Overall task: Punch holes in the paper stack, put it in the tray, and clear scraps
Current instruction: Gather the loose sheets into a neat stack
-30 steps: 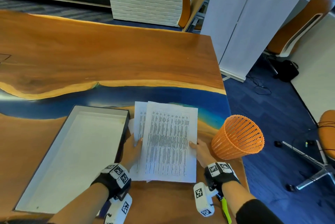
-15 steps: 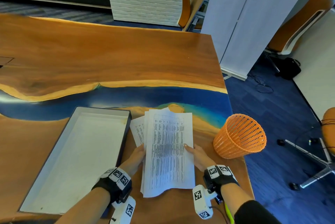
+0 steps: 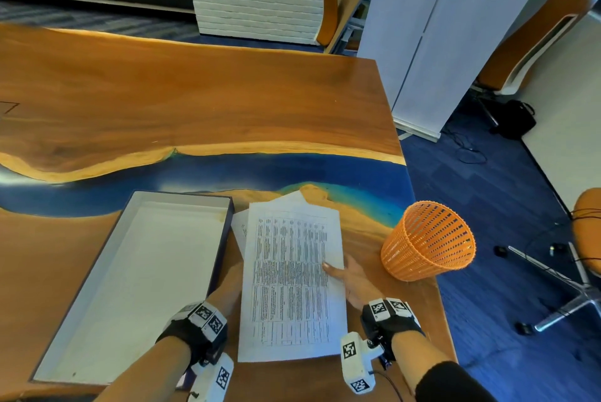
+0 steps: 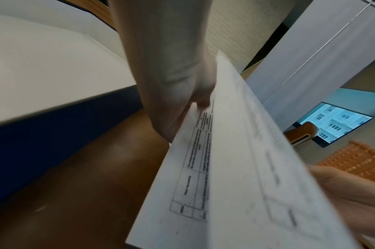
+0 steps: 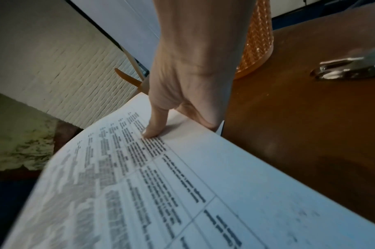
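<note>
A stack of printed paper sheets (image 3: 289, 284) is held between both hands, just above the wooden table, to the right of the tray. My left hand (image 3: 229, 284) grips the stack's left edge, its fingers mostly hidden under the sheets; the left wrist view shows that hand (image 4: 171, 84) pinching the paper stack (image 4: 235, 168). My right hand (image 3: 353, 279) holds the right edge, with the thumb (image 5: 153, 129) pressed on the top sheet of the paper stack (image 5: 160, 185) and the fingers beneath. A couple of lower sheets stick out askew at the top left. The white, dark-rimmed tray (image 3: 136, 271) lies with nothing in it.
An orange mesh basket (image 3: 429, 248) stands at the table's right edge, close to my right hand. A shiny metal object (image 5: 350, 67) lies on the table right of that hand. Chairs and a white panel stand on the blue floor beyond the table (image 3: 195, 92).
The sheets lay loosely spread on the table; now both hands have drawn them together into a narrower stack and lifted it. The hands have moved closer to each other.
</note>
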Demonstrator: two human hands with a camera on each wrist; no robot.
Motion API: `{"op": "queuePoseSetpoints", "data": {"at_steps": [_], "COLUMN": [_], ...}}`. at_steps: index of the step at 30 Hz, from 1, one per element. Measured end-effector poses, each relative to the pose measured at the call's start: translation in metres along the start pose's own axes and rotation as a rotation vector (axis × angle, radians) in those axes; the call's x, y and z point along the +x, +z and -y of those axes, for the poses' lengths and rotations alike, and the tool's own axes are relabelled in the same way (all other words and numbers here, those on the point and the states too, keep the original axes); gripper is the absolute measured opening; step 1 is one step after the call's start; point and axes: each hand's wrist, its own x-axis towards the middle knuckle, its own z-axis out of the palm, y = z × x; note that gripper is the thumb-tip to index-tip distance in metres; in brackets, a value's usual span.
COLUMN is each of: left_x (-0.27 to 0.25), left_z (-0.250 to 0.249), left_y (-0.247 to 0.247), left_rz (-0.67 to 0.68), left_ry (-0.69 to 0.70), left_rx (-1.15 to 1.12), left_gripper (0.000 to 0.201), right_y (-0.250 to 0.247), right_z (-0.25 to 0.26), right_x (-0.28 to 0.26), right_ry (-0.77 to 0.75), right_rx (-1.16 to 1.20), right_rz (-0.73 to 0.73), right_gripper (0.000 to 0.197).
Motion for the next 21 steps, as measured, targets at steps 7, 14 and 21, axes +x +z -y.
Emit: {"op": "queuePoseSetpoints", "data": {"at_steps": [7, 14, 21], "left_x": [0.009, 0.011, -0.013], "left_z": [0.006, 0.016, -0.023], "left_y": [-0.003, 0.006, 0.039], "left_rz": [0.051, -0.111, -0.244], "left_ry": [0.123, 0.384, 0.841], "left_rx": [0.174, 0.433, 0.398], "left_gripper": [0.029, 0.03, 0.014], "right_y": [-0.007, 0.015, 0.046], "right_z": [-0.004, 0.002, 0.034], "right_x": [0.003, 0.0, -0.017], "right_ry": [-0.07, -0.161, -0.714], "right_rx": [-0.147, -0.383, -0.476], "right_rz": [-0.253, -0.315, -0.497], "right_gripper": [0.048, 0.036, 0.014]}}
